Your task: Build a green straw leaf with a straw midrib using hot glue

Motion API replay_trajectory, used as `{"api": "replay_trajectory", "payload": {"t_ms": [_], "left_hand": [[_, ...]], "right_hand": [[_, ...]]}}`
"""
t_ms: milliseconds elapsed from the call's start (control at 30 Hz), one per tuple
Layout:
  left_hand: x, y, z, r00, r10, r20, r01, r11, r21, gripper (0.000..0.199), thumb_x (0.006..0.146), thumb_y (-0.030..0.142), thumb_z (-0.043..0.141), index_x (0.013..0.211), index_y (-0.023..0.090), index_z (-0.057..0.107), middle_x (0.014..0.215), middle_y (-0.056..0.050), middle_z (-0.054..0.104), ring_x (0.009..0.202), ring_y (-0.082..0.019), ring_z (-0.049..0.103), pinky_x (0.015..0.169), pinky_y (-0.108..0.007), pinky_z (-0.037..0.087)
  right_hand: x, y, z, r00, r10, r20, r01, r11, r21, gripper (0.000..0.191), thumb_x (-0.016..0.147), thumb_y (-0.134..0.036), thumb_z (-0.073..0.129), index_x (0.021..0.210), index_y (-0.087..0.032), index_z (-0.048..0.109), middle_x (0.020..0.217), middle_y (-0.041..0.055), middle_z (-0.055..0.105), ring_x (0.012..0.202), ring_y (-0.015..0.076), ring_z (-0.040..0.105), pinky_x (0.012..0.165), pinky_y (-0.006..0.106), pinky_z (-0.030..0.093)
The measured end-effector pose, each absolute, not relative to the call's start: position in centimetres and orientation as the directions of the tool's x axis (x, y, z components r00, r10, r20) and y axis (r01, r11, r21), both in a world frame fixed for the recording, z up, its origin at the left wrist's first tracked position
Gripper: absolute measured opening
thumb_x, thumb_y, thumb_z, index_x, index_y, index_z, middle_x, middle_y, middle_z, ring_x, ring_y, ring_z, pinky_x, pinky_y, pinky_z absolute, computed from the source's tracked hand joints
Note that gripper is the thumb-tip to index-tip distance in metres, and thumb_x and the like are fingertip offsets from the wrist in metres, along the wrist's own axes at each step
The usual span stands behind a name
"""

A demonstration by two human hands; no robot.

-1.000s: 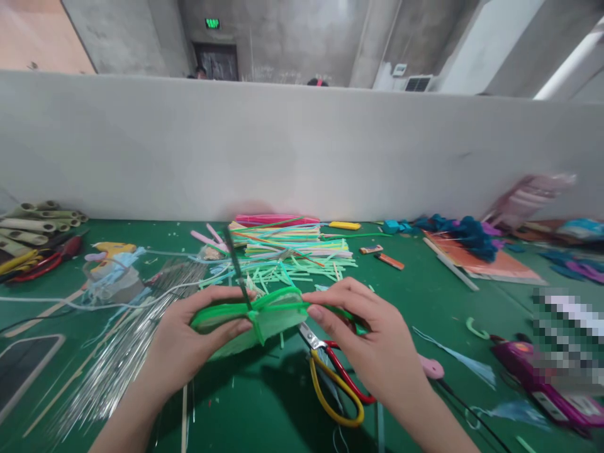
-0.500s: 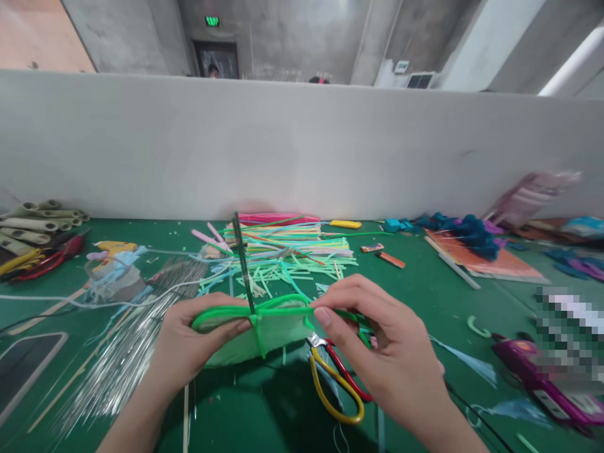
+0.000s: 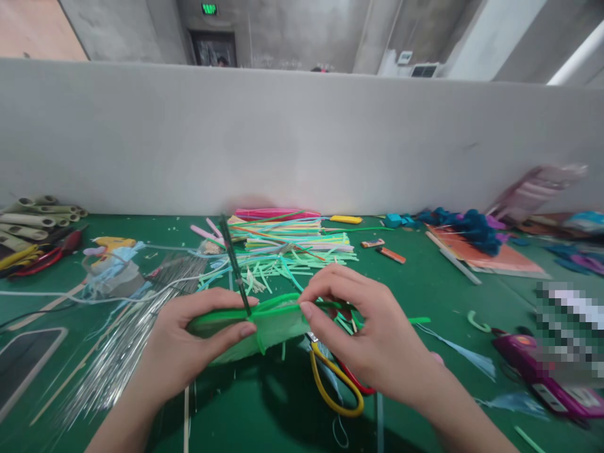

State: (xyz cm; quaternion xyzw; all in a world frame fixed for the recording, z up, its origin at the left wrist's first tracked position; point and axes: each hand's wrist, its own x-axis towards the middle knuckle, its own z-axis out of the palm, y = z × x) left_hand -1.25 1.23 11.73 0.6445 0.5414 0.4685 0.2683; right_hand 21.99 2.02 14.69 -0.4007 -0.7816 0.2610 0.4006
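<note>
A bright green piece with thin, see-through panels and thick green edging (image 3: 282,327) is held above the table. My left hand (image 3: 182,346) pinches its left side between thumb and fingers. A thin dark stick (image 3: 232,261) rises, leaning left, from the edging beside my left fingertips. At the right end of the piece, my right hand (image 3: 365,327) has thumb and forefinger pressed together on the green edging. A green strip pokes out behind the right wrist. Scissors with yellow and red handles (image 3: 314,380) lie below my right hand, partly hidden by it.
Coloured strips (image 3: 302,242) are heaped ahead, against the grey partition (image 3: 283,138). Thin metal wires (image 3: 117,352) lie left, near a glue gun (image 3: 113,244), bamboo tubes (image 3: 31,220) and a phone (image 3: 28,371). To the right are an orange booklet (image 3: 500,255) and a purple device (image 3: 542,371).
My right hand has shifted slightly left and up along the edging. The dark stick leans further left, and the left thumb lies further right. The camera view has tilted down a little.
</note>
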Motion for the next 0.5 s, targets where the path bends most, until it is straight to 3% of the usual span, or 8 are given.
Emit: {"api": "replay_trajectory", "payload": {"t_ms": [167, 500], "left_hand": [[-1.4, 1.4, 11.8, 0.012, 0.946, 0.324, 0.484, -0.289, 0.826, 0.017, 0.068, 0.038, 0.081, 0.082, 0.03, 0.079, 0.083, 0.002, 0.077, 0.079, -0.02, 0.071, 0.081, -0.03, 0.058], [-2.1, 2.1, 11.8, 0.068, 0.954, 0.291, 0.553, -0.279, 0.785, 0.023, 0.071, 0.044, 0.079, 0.089, 0.03, 0.078, 0.086, 0.001, 0.078, 0.081, -0.021, 0.071, 0.083, -0.031, 0.057]], "right_hand": [[22.2, 2.9, 15.1, -0.455, 0.794, 0.403, 0.414, 0.589, -0.694, 0.011, 0.091, -0.026, 0.066, 0.099, -0.027, 0.073, 0.082, -0.0029, 0.067, 0.074, 0.0104, 0.059, 0.066, 0.022, 0.045], [21.3, 3.8, 16.0, -0.516, 0.694, 0.502, 0.488, 0.72, -0.493, 0.012, 0.09, -0.019, 0.061, 0.091, -0.02, 0.073, 0.076, 0.0007, 0.064, 0.071, 0.013, 0.058, 0.066, 0.026, 0.044]]}}
